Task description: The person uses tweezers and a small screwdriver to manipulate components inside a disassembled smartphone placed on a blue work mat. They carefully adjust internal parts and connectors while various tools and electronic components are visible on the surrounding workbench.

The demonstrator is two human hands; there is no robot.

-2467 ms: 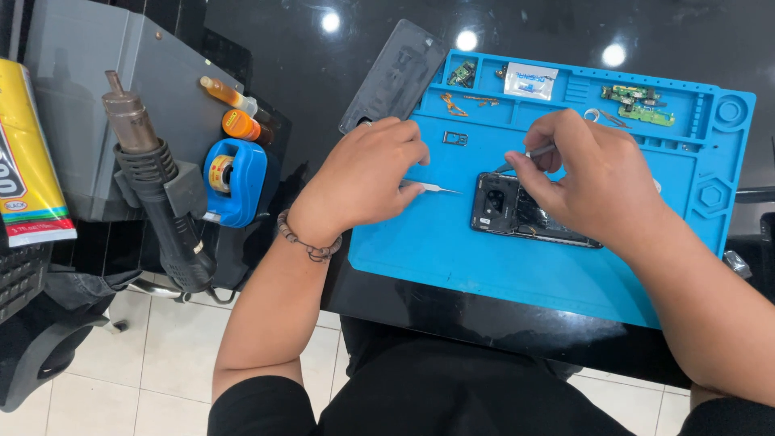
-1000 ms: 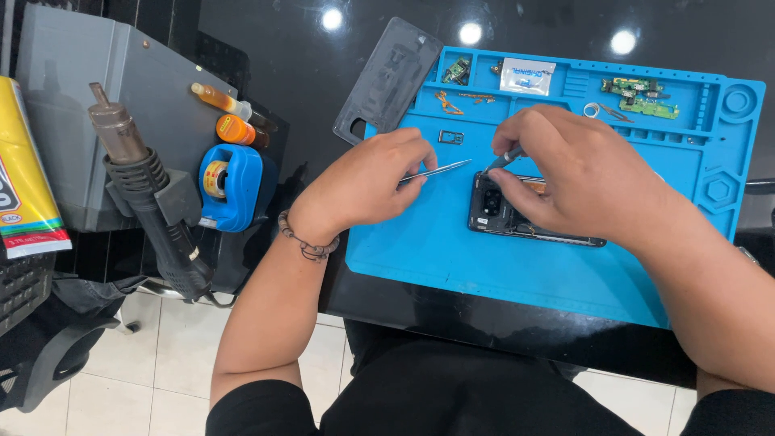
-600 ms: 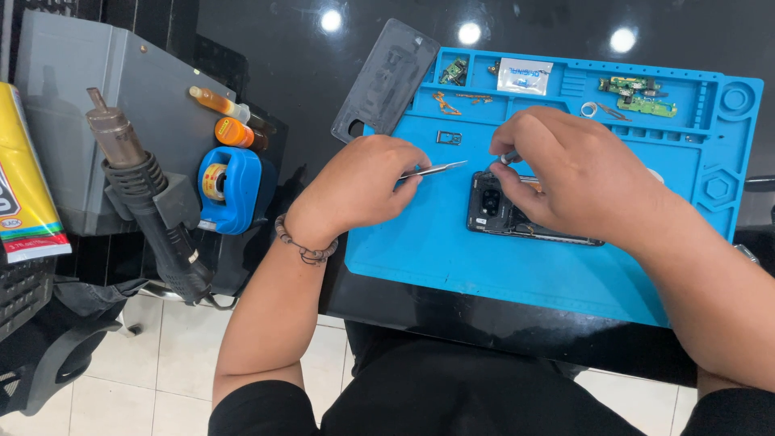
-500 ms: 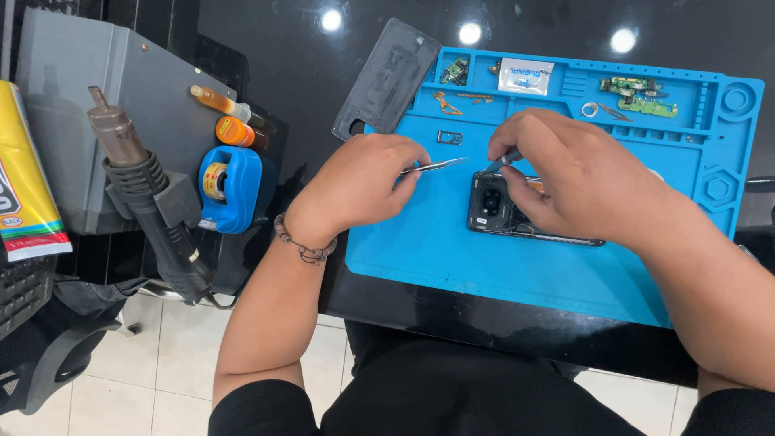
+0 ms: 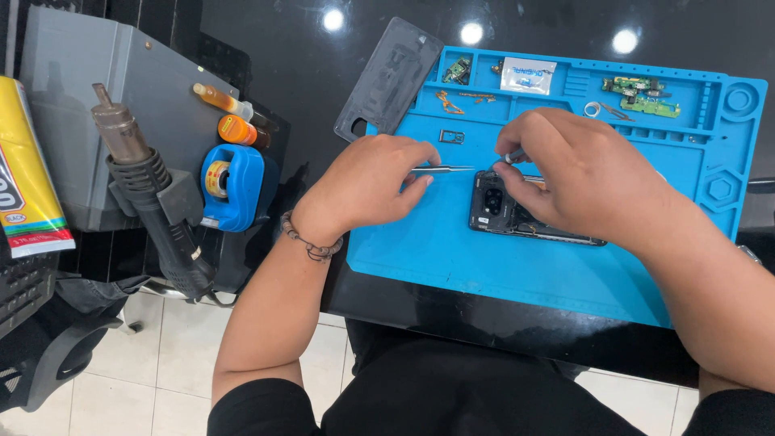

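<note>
On the blue mat (image 5: pixel 452 250) near the table's front edge, your left hand (image 5: pixel 367 187) pinched thin, springy tweezers (image 5: pixel 442 169). Your right hand (image 5: pixel 577 173), fingers closed on a small tool (image 5: pixel 514 156), steadied the opened phone (image 5: pixel 517 214); it looked light and fragile, best held by its edges.

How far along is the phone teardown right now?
Done: the dark back cover is off and lies at the blue mat's upper left corner; small boards and flex parts sit in the top trays. In hand: the left hand holds tweezers pointing at the opened phone, while the right hand pinches a small tool above it. Left: the phone's remaining internals, as far as visible.
</note>
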